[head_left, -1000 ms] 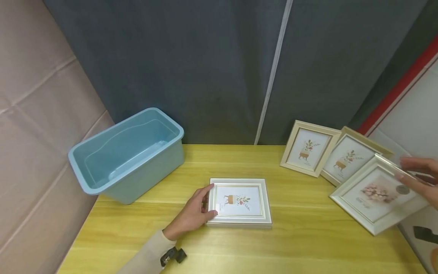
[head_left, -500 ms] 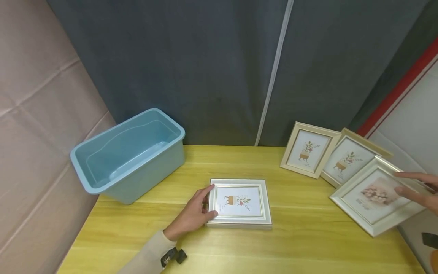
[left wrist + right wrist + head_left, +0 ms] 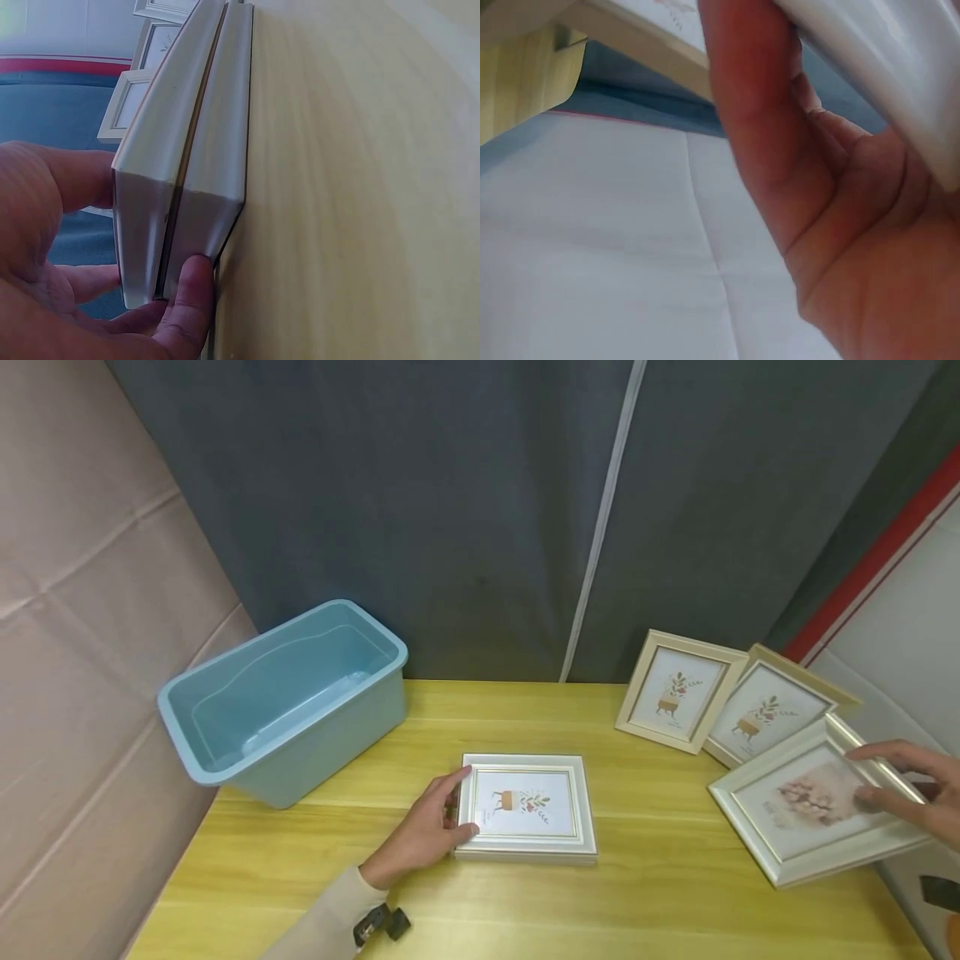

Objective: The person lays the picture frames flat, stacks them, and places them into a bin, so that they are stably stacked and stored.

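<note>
Two white picture frames [image 3: 525, 806] lie stacked flat on the wooden table, the upper one showing a plant print. My left hand [image 3: 423, 831] grips their left edge; in the left wrist view, fingertips and thumb press against the side of the stack [image 3: 184, 150]. At the far right, a silvery-white picture frame [image 3: 813, 802] with a blossom picture is tilted. My right hand [image 3: 911, 785] holds it by its right side, thumb over the front and other fingers at the upper edge. The right wrist view shows this frame's pale edge [image 3: 900, 75] against the hand.
Behind the blossom frame, a cream picture frame [image 3: 678, 691] and another tilted one [image 3: 768, 710] stand at the back right of the table [image 3: 480, 910]. A blue plastic bin [image 3: 330, 718] stands at the back left. A dark panel [image 3: 420, 527] rises behind.
The right hand has taken hold of the blossom picture frame and shifted it slightly left and toward me, tilting it. The left hand stays on the stack.
</note>
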`<move>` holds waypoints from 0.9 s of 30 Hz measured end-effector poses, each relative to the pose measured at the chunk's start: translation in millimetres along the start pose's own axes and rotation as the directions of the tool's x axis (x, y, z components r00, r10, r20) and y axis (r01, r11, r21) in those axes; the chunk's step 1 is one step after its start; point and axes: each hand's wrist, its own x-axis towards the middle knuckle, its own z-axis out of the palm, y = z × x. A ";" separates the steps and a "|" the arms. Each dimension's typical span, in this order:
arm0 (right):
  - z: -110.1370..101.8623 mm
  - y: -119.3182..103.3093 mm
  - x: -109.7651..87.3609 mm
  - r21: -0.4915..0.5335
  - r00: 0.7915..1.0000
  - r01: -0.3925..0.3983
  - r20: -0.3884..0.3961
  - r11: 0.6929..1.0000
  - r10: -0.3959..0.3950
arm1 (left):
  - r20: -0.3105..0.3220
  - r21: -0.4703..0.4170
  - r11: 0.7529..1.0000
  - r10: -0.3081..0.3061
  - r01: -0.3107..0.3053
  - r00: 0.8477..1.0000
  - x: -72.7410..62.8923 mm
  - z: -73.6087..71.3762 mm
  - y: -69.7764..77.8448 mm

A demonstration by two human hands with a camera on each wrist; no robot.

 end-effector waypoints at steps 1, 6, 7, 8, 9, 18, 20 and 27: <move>0.3 -1.3 0.0 0.004 1.000 0.009 0.014 1.000 -0.009 | 0.000 -0.001 1.000 -0.001 0.001 1.000 0.0 0.0 0.3; 4.0 -10.9 -1.3 0.008 0.995 0.077 0.062 0.997 -0.077 | -0.003 -0.003 1.000 -0.001 0.001 1.000 -0.3 -0.4 2.5; 5.1 -13.3 -1.6 0.012 0.994 0.084 0.067 0.996 -0.084 | -0.003 -0.003 1.000 -0.001 0.001 1.000 -0.3 -0.4 2.7; 5.9 -15.5 -2.0 0.008 0.993 0.097 0.072 0.995 -0.098 | -0.002 -0.003 1.000 0.000 0.000 1.000 -0.4 -0.4 2.7; 7.2 -17.9 -2.3 0.003 0.993 0.099 0.066 0.995 -0.099 | -0.002 -0.003 1.000 -0.001 0.000 1.000 -0.4 -0.4 2.8; 5.5 -28.7 -0.5 0.100 0.987 0.009 0.160 0.995 -0.025 | 0.004 0.011 1.000 -0.009 0.009 1.000 -0.4 0.0 1.6; 8.9 -35.1 0.6 0.093 0.991 0.029 0.130 0.995 -0.041 | 0.003 0.018 1.000 -0.008 0.008 1.000 -0.1 -1.1 1.0; 24.5 -53.4 8.1 0.082 0.990 0.133 0.042 0.988 -0.136 | 0.013 0.019 1.000 -0.009 0.009 1.000 1.2 -3.7 1.9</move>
